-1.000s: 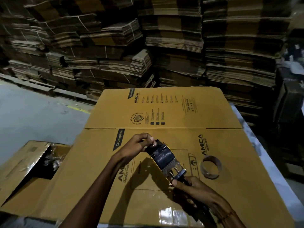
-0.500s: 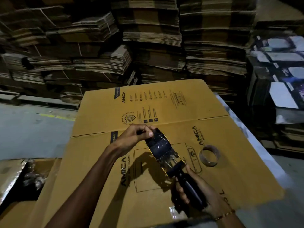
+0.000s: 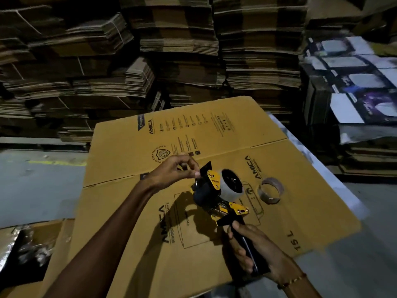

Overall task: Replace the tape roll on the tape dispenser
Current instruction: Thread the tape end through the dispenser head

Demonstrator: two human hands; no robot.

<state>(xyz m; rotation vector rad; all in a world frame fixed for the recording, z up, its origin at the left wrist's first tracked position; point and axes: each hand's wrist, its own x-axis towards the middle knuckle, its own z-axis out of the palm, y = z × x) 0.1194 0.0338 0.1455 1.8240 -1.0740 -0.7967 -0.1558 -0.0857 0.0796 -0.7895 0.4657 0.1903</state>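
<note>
Right hand (image 3: 255,252) fingers wrapped round tape dispenser (image 3: 217,192) handle. Left hand (image 3: 171,171) fingers pinch its front. Empty roll (image 3: 271,191) lies beside, on cardboard (image 3: 129,211).

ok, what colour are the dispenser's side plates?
Yellow, on the tape dispenser with a black handle; head view.

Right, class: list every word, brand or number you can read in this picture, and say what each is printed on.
"AMICA": on the flattened cardboard box, upper panel by the dark tab.
"AMICA": same box, right of the tape dispenser, at.
"AMICA": same box, lower left.
"15 L": same box, near its right edge.
Too small or blurred: the dark tab, round badge, icon captions, phone number, dispenser label, printed cartons.
</note>
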